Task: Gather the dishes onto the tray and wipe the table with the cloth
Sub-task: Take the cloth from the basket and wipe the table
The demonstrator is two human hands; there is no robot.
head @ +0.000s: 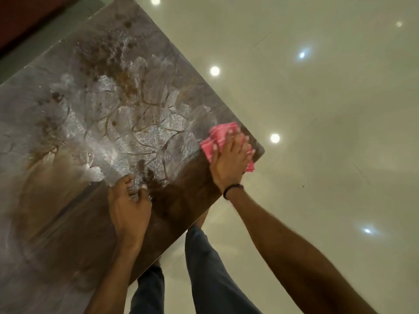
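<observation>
A glossy table top (95,114) with a grey and brown leaf pattern fills the left of the head view. A pink cloth with pale stripes (217,137) lies folded at the table's right corner. My right hand (231,159) presses flat on the cloth, fingers spread over it, a black band on the wrist. My left hand (130,205) rests on the table near its front edge, fingers curled against the surface and holding nothing. No dishes or tray are in view.
Shiny cream floor tiles (317,98) with reflected ceiling lights lie to the right of the table. My legs in dark trousers (204,264) stand at the table's front edge. A dark red wall (22,14) is at the top left.
</observation>
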